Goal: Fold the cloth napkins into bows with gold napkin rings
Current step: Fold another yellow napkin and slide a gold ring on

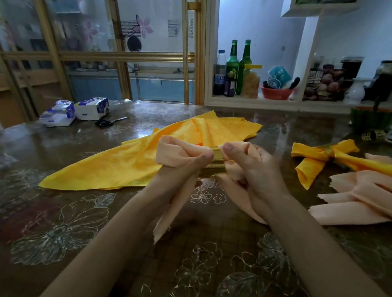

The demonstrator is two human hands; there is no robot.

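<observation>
I hold a peach cloth napkin (173,152) above the table, threaded through a gold napkin ring (215,161). My left hand (183,168) grips the napkin's left loop just beside the ring. My right hand (253,169) pinches the ring and the cloth on its right side. The napkin's tails hang down toward the table. Behind my hands an unfolded yellow napkin (141,157) lies spread flat. To the right lie a finished yellow bow (329,157) and finished peach bows (363,200), each with a gold ring.
Scissors (110,121) and two tissue packs (78,110) lie at the table's far left. A green watermelon-shaped bowl (372,118) and loose gold rings (373,135) sit far right. Bottles (232,67) and jars stand on a shelf behind the floral-covered table (60,231).
</observation>
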